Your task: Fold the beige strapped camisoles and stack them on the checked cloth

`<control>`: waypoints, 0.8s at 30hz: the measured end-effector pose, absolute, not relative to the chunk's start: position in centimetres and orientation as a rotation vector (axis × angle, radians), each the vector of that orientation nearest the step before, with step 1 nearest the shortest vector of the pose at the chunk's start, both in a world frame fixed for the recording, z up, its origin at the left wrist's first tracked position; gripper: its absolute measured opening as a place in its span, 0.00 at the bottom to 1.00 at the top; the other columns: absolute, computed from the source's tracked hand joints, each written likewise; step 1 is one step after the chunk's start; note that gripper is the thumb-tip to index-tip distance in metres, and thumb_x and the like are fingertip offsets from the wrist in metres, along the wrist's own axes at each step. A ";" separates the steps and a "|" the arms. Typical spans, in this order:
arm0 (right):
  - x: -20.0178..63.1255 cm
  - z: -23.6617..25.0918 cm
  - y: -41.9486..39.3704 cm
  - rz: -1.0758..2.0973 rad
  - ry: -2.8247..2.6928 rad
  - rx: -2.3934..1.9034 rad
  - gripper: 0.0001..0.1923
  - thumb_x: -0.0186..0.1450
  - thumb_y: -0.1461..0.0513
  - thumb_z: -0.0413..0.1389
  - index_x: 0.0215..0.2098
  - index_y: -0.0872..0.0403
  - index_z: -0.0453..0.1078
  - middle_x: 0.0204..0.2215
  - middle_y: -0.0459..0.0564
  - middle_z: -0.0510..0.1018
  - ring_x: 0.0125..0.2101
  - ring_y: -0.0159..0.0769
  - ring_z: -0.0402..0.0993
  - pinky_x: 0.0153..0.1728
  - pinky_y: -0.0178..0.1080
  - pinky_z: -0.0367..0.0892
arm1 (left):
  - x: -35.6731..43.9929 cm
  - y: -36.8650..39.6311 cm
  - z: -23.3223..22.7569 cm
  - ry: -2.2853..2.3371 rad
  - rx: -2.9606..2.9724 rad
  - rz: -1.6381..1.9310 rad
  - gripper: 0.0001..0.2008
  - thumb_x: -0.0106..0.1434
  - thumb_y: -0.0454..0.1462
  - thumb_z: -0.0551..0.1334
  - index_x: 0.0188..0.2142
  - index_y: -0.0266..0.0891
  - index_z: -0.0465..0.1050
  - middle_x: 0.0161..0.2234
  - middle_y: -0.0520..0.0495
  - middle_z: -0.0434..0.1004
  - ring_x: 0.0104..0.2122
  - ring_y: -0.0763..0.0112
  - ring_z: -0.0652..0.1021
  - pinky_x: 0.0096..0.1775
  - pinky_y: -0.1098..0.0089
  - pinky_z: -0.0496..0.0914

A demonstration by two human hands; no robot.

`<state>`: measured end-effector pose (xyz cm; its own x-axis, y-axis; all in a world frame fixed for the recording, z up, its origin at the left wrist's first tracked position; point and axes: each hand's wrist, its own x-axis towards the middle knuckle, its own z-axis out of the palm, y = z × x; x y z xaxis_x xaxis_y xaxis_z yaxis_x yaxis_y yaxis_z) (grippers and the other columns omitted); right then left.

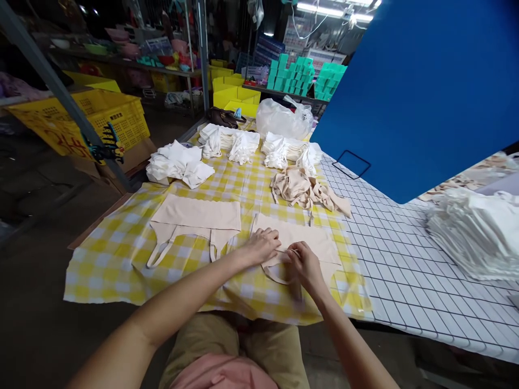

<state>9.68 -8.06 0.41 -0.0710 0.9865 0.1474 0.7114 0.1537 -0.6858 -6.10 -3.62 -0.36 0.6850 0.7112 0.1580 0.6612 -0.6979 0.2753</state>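
Beige, thin fabric: a strapped top [302, 243] lies flat on the yellow-checked cloth [117, 254], its long axis running left to right across the table, its shoulder straps pointing toward the person. The left hand [263, 246] rests on its near edge with fingers curled down on the fabric; the right hand [305, 265] pinches a strap between thumb and fingertips. A second beige top [197, 221] lies spread out just to the left, oriented likewise. Beyond lie a crumpled beige heap [300, 189] and white folded piles [178, 162]. Red characters mark the yellow crate [113, 116]; they are too blurred to read. A blue board [425, 92] leans at right.
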 end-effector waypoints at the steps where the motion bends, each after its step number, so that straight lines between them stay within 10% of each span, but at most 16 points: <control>1: 9.8 0.1 -7.4 0.656 -1.842 -1.644 0.08 0.58 0.59 0.46 0.25 0.53 0.62 0.24 0.48 0.70 0.26 0.35 0.67 0.29 0.36 0.61 | -5.9 -3.3 -0.7 1.092 2.763 0.343 0.06 0.61 0.34 0.56 0.33 0.37 0.71 0.38 0.44 0.70 0.41 0.63 0.70 0.40 0.66 0.65; 24: 9.8 0.4 -3.7 0.707 -2.014 -1.804 0.09 0.57 0.60 0.47 0.21 0.53 0.64 0.20 0.49 0.74 0.24 0.36 0.67 0.27 0.34 0.57 | -5.7 -0.5 -2.2 1.129 2.376 0.519 0.06 0.60 0.35 0.58 0.29 0.36 0.73 0.34 0.47 0.69 0.39 0.68 0.68 0.40 0.70 0.65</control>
<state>9.79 -3.75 0.38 -0.1317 0.9887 -0.0720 0.8164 0.0670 -0.5735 -5.74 -0.52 -2.17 0.5929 0.7934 0.1379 0.6213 -0.5596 0.5485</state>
